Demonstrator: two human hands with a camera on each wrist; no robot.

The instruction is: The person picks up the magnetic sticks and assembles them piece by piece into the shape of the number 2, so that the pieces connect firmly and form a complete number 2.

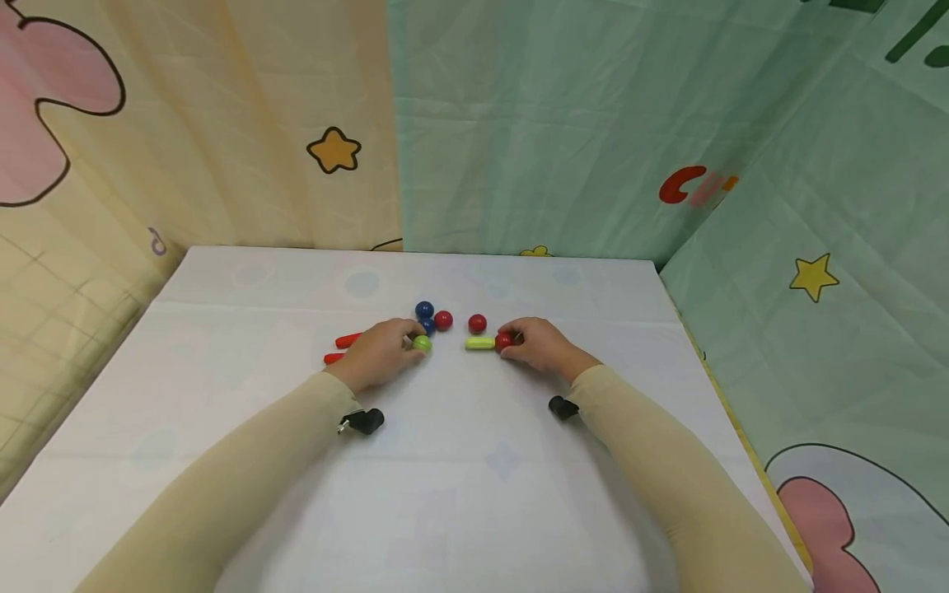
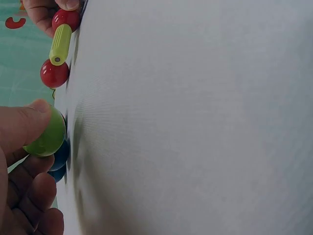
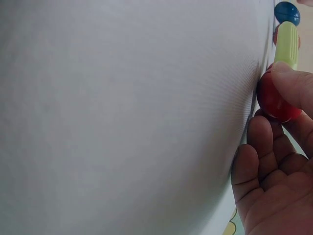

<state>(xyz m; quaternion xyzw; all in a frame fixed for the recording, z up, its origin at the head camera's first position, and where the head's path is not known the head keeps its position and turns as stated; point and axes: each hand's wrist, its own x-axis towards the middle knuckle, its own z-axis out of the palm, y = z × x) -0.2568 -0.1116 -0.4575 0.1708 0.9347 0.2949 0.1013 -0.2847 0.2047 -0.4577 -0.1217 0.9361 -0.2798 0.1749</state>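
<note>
My left hand point(image 1: 380, 352) pinches a green ball point(image 1: 422, 343) between thumb and fingers, plain in the left wrist view as well. Across from it, my right hand point(image 1: 544, 346) grips a red ball point(image 3: 279, 98). A short ribbed yellow-green rod point(image 1: 479, 343) extends from that ball toward the left; its free end shows a small dark hole in the left wrist view. Just behind the rod lies another red ball point(image 1: 478, 324). Two blue balls point(image 1: 424, 310) and one more red ball point(image 1: 443, 320) sit together behind the green ball.
Two red rods point(image 1: 347, 340) lie left of my left hand, partly hidden by it. Everything rests on a white-covered table point(image 1: 460, 511). Patterned curtains point(image 1: 519, 123) hang along its back and right side. A small black device is strapped at each wrist.
</note>
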